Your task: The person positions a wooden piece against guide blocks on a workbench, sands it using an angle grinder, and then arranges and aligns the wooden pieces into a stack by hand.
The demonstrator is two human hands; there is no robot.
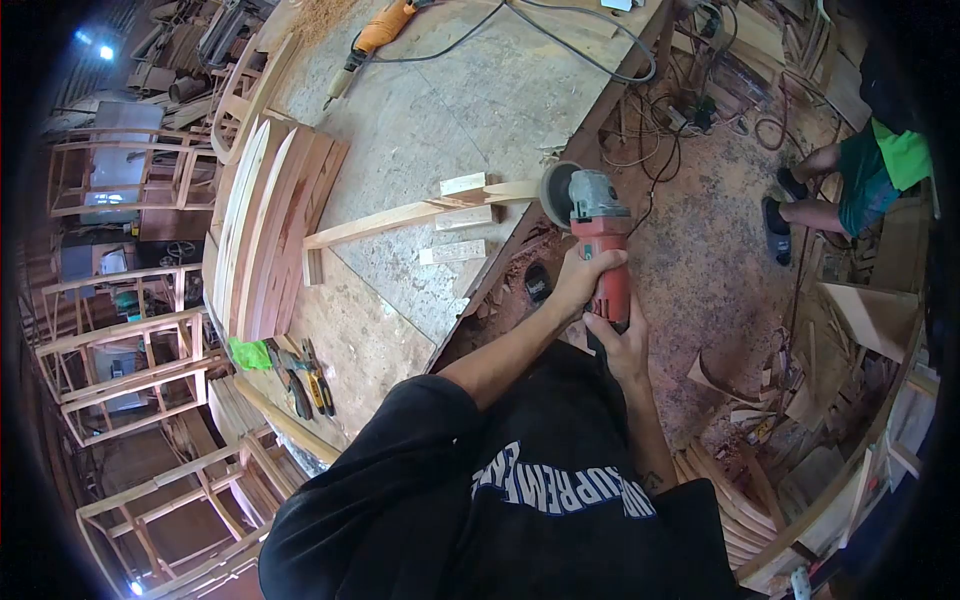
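A red angle grinder [602, 225] with a grey head is held in both hands. My left hand [580, 280] is closed round its body, just behind the head. Farther back, my right hand [622, 345] grips the rear end. The round disc [556, 194] meets or nearly meets the end of a curved wooden strip [400, 217]; I cannot tell whether they touch. That strip lies across the workbench and sticks out toward the bench edge. Short wooden blocks [455, 252] lie beside and around it.
On the workbench [420, 120] are stacked curved wood pieces [270, 230], an orange power tool [380, 30] with a cable, and pliers [318, 380]. Cords [660, 150] trail over the dusty floor. Another person's legs [825, 200] are at right. Wooden frames [130, 350] stand at left.
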